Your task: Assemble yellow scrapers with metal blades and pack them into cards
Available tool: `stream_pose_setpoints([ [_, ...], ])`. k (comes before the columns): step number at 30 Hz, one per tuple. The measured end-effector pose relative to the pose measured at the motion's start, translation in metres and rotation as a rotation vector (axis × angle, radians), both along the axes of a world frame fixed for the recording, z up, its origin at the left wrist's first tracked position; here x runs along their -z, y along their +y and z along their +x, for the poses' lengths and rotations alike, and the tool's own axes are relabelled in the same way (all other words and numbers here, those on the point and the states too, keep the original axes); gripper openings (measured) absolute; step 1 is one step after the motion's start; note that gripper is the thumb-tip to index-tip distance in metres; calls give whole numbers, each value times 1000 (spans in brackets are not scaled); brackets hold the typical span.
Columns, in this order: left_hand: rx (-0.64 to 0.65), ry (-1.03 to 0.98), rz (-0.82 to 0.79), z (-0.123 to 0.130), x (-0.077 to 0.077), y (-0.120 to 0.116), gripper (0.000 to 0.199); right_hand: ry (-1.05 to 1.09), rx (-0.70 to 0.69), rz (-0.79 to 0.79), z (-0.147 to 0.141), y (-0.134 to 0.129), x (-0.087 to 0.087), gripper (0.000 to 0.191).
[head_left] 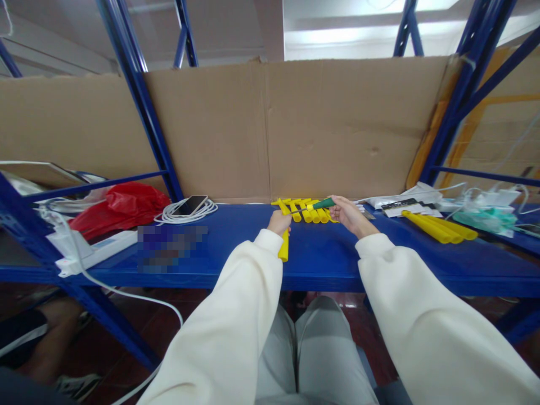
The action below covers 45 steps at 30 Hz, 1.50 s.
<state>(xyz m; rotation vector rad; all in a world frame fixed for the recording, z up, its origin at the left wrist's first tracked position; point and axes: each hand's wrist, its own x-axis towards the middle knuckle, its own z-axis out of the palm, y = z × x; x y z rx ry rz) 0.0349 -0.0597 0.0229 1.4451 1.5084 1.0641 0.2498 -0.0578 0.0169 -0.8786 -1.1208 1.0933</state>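
Observation:
My left hand (279, 223) is wrapped round a yellow tube-like piece with a crosswise top (284, 248), held upright-tilted over the blue shelf. The fingers of my right hand (346, 216) close on the green end of a screwdriver (323, 204), which also has a yellow part on its handle. Its thin shaft points left and meets the upper part of the yellow piece; the exact contact is too small to make out. Just behind, several similar yellow pieces (315, 217) lie in a row on the shelf, partly covered by the screwdriver and my right hand.
On the blue shelf (236, 253), yellow tubes (441, 228) lie at right beside plastic bags and papers. At left are a phone (191, 206) on a coiled white cable, a red bag (122, 208) and a white power strip (112, 248). Cardboard (337, 124) stands behind.

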Motion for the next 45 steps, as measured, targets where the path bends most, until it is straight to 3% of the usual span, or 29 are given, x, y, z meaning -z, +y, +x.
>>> stream_pose_setpoints([
  [16, 3, -3, -5, 0, -1, -1, 21, 8, 38, -39, -1, -1, -1, 37],
  [26, 9, -15, 2, 0, 0, 1, 15, 12, 37, -45, 0, 0, -1, 30],
  [31, 0, -2, -9, 0, -1, 0, 23, 21, 6, -7, 0, 0, -1, 25],
  [39, 5, -4, -9, 0, -1, 0, 24, 2, 42, -10, -1, 1, 1, 35],
  [45, 8, -21, 2, 1, -1, -1, 21, 11, 67, -51, -2, 2, 0, 24],
])
